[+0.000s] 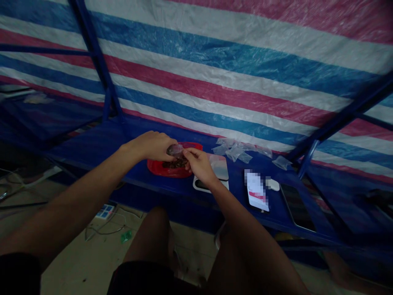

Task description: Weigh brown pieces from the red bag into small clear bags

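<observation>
My left hand (152, 144) and my right hand (199, 164) meet above a red bag (164, 169) of dark pieces on the blue shelf (101, 143). Between their fingers they pinch a small clear plastic bag (175, 150) with something dark in it. Both hands are closed on it. Just right of the red bag, under my right hand, lies a small white scale (218, 172).
Several empty small clear bags (236, 150) lie at the back of the shelf, one more (281, 162) to the right. A white card (256, 191), a small white object (272, 184) and a dark phone (296, 207) lie right. A striped tarp hangs behind. A power strip (105, 211) lies on the floor.
</observation>
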Tool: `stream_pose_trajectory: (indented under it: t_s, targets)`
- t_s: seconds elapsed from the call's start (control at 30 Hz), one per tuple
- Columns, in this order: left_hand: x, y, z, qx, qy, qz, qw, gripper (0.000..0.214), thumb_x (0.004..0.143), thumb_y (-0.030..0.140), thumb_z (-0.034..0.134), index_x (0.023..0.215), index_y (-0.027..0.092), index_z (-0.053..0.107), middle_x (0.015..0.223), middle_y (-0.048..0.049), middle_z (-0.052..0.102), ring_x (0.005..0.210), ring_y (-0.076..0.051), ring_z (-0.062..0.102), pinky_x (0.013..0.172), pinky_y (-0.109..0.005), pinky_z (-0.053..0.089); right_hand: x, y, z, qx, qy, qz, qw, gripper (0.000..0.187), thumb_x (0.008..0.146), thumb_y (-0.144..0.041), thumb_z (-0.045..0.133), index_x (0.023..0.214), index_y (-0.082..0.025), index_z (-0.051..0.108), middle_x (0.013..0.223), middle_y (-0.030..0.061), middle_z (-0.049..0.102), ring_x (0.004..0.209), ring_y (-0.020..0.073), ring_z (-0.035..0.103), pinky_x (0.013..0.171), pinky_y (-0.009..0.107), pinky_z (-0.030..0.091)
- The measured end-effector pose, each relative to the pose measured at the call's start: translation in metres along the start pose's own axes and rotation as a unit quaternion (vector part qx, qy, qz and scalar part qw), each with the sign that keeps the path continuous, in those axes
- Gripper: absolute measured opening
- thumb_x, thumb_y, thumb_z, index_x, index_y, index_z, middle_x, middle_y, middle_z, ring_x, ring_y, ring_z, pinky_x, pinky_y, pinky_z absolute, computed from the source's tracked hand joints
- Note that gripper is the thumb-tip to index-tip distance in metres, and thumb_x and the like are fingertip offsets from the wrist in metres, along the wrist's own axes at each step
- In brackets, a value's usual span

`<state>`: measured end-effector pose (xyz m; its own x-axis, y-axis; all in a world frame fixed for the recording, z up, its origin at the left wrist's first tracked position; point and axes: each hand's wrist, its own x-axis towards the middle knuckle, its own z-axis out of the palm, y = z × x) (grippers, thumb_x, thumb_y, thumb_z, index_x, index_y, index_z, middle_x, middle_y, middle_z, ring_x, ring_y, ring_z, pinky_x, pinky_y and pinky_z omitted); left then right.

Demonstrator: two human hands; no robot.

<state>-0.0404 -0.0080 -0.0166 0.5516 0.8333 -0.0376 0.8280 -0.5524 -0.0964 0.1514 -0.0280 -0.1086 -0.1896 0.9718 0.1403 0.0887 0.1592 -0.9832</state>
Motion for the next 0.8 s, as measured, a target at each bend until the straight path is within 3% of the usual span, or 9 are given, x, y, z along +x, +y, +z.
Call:
stream_pose_trajectory:
  t_s: [0.3,0.43,0.6,0.7,0.8]
  targets:
    - [0.027,0.003,-0.015,0.103,-0.051,0.014,0.993,0.047,0.071,0.051,0.08,0.111,0.027,0.08,0.105,-0.0111,0.079,0.104,-0.037,0.07,0.09,-0.043,0.046,0.003,-0.002,-0.01,-0.049,0.056,-0.019,0.997,0.022,0.092,-0.038,0.058,0.091,-0.02,0.07,0.07,-0.0018,0.065,0.06,0.0144,0.059,0.058,0.026,0.046]
    - [0.034,0.009,-0.02,0.091,-0.045,0.038,0.994,0.035,0.066,0.042,0.086,0.098,0.027,0.082,0.098,-0.0098,0.079,0.106,-0.038,0.069,0.093,-0.044,0.044,0.003,-0.001,-0.015,-0.096,0.065,-0.042,0.992,0.022,0.091,-0.036,0.057,0.092,-0.019,0.071,0.079,0.0011,0.07,0.071,0.0171,0.064,0.069,0.029,0.05]
    - [0.041,0.004,-0.015,0.059,-0.032,0.055,0.996,0.029,0.064,0.038,0.087,0.091,0.028,0.082,0.095,-0.0084,0.079,0.111,-0.038,0.068,0.094,-0.044,0.043,0.003,0.003,-0.019,-0.129,0.062,-0.043,0.989,0.023,0.092,-0.037,0.057,0.094,-0.019,0.072,0.079,0.0016,0.07,0.065,0.0171,0.061,0.063,0.029,0.047]
    - [0.042,0.002,-0.014,0.069,-0.037,0.063,0.995,0.031,0.066,0.04,0.085,0.096,0.031,0.083,0.094,-0.0072,0.079,0.11,-0.037,0.068,0.093,-0.043,0.043,0.003,0.004,-0.021,-0.145,0.063,-0.054,0.986,0.023,0.093,-0.037,0.057,0.094,-0.019,0.072,0.079,0.0017,0.071,0.066,0.0173,0.061,0.062,0.029,0.047]
    - [0.041,0.002,-0.017,0.109,-0.046,0.087,0.989,0.046,0.069,0.042,0.083,0.114,0.035,0.08,0.101,-0.0061,0.079,0.108,-0.034,0.069,0.092,-0.041,0.044,0.004,0.005,-0.022,-0.154,0.07,-0.069,0.983,0.023,0.093,-0.036,0.057,0.094,-0.019,0.073,0.082,0.0025,0.072,0.071,0.0176,0.063,0.065,0.029,0.047]
